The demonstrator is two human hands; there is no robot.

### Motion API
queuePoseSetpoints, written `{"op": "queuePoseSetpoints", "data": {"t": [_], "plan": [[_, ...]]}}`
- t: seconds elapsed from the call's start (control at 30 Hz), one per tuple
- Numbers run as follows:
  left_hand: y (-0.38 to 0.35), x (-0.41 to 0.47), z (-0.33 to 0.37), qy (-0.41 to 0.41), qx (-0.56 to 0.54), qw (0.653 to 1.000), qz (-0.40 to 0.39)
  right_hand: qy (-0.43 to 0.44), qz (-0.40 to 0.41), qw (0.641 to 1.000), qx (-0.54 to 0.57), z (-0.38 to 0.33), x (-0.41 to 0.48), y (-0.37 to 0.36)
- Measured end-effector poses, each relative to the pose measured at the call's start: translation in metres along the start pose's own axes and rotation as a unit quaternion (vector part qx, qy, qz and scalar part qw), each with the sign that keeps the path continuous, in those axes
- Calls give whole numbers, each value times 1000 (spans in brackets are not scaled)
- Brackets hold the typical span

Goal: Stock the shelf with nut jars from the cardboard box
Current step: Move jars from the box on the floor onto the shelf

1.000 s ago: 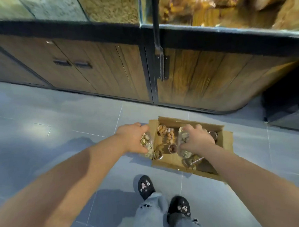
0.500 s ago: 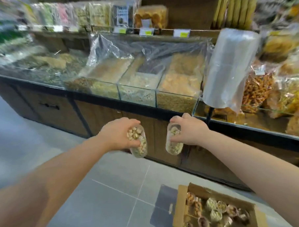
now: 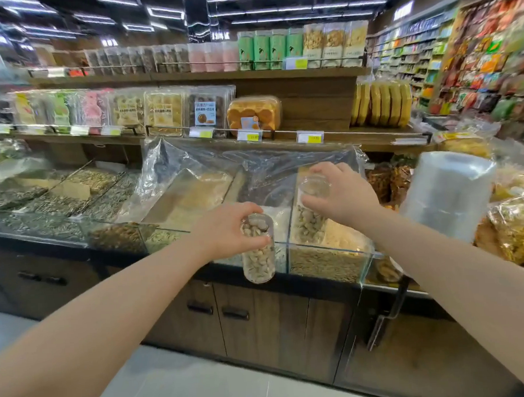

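1. Half a second earlier both jars hung low in front of the cabinet doors, with the cardboard box on the floor below. Now the view has lifted, the box is out of sight, and both arms have risen toward the display.
2. The left hand (image 3: 226, 231) grips the upper part of the left jar (image 3: 259, 258) from the side. This jar sits in the air before the front edge of the desk (image 3: 61, 240), over the glass bins (image 3: 326, 264).
3. The right hand (image 3: 344, 191) holds the right jar (image 3: 308, 223) by its top, fingers curled over the lid end. It is higher and further in, above the bins.
4. Judged from this, the pick-up is done and the carry is nearly over; placing on the shelf (image 3: 372, 139) remains.
5. Each jar's long axis runs close to vertical, lid end up and base down, with the nuts settled low. The right jar leans slightly.
6. A bare stretch of shelf shows between the cake box (image 3: 254, 113) and the yellow packs (image 3: 382, 103), a likely landing spot.
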State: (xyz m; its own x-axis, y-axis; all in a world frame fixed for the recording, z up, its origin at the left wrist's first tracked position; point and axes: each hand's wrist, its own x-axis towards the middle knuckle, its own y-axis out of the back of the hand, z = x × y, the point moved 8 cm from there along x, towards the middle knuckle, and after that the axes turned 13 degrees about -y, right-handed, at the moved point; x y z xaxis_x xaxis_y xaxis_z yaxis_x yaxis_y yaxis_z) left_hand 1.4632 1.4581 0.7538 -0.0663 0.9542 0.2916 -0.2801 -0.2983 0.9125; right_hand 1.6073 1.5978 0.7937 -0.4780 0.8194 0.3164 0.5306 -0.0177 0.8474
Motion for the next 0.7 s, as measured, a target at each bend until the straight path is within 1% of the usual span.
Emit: {"op": "queuePoseSetpoints", "data": {"t": [0.13,0.23,0.43,0.6,0.7], "plan": [[8,59,-39,6,-35,998,43,14,12,1000,4,-6,70,-14],[20,111,-73,13,-51,996,68,-1,9,999,33,-6,128,-29],[31,200,-129,8,-54,996,75,-13,33,998,47,3,227,-58],[25,272,-179,10,-85,994,67,-15,-2,1000,19,-1,300,-81],[25,319,-208,-3,-98,993,64,-30,12,999,0,0,346,-90]]}}
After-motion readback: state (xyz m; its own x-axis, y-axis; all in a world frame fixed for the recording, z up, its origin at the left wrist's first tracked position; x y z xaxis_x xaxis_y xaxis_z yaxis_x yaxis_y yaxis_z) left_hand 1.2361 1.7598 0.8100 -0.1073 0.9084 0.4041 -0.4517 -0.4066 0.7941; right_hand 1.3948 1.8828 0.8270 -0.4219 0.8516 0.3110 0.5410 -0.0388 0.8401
